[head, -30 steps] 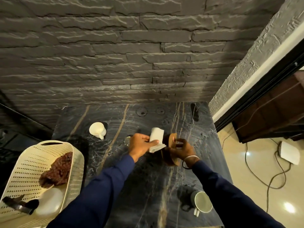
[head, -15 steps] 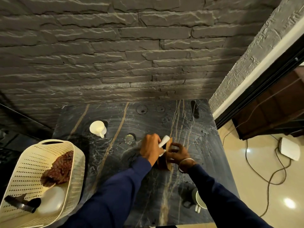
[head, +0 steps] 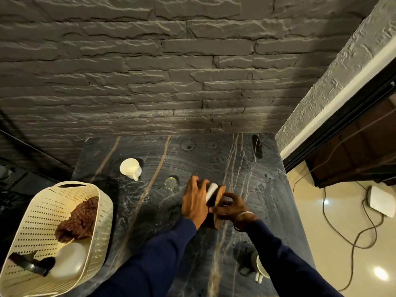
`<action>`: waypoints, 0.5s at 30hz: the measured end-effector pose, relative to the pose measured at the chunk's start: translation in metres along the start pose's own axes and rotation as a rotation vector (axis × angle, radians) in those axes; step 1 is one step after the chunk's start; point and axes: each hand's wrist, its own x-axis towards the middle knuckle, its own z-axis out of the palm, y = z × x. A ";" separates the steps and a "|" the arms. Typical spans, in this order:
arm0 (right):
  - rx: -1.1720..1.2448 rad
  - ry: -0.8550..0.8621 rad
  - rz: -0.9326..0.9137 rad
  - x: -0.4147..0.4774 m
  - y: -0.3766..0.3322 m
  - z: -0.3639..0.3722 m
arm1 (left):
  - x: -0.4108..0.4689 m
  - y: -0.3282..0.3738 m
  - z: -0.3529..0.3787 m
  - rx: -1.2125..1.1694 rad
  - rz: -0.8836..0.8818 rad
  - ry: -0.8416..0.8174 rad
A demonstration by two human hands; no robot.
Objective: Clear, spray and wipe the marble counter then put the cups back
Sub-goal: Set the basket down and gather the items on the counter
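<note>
The right grip [head: 231,205] is clenched round a wooden disc [head: 218,221] held on edge. The left grip [head: 194,200] lays a white cloth [head: 212,189] against the disc's face; whether it pinches or merely presses, I cannot tell. Just beyond the left grip stands a glass [head: 171,182], farther left a white cup [head: 129,168], and nearer than the right grip a mug [head: 260,269]. Arcing smears on the table [head: 267,189] suggest spraying and wiping are largely done and the cups are back. The disc seems to be the last job.
</note>
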 end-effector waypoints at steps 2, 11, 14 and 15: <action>0.030 0.024 0.012 0.001 0.003 0.000 | -0.005 -0.002 0.002 -0.025 0.008 0.019; 0.123 0.085 -0.022 -0.006 0.000 0.009 | -0.028 -0.001 0.005 -0.233 -0.139 0.135; 0.131 0.117 -0.029 0.000 0.003 0.011 | -0.034 -0.004 0.008 -0.337 -0.245 0.175; 0.127 0.119 -0.039 0.002 0.004 0.011 | -0.037 -0.006 0.010 -0.367 -0.275 0.181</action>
